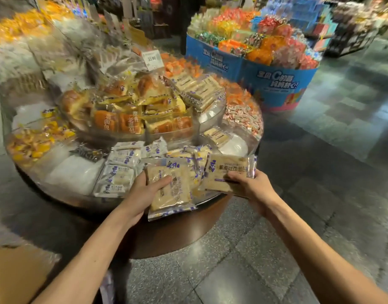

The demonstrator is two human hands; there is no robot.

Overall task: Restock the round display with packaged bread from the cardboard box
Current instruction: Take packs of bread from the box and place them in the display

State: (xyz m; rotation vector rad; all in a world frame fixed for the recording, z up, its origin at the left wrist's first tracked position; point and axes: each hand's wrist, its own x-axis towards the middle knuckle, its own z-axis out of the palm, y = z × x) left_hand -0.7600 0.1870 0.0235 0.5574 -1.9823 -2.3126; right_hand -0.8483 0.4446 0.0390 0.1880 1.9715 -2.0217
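While the left hand (pixel 144 191) grips one bread packet (pixel 173 194), long axis twelve-to-six, the right hand (pixel 250 185) pinches a second packet (pixel 226 172); both hang over the round display (pixel 180 235), its bread section (pixel 122 170) at twelve o'clock.

left hand (pixel 144 191): grips bread pack (pixel 173 189) | right hand (pixel 248 185): grips second pack (pixel 223 172)

We are counting, against the round display (pixel 184 233): two held bread packets at its near rim, left packet (pixel 177 194) and right packet (pixel 221 170); one price tag (pixel 152 59) beyond; one cardboard box (pixel 17 275) below-left.
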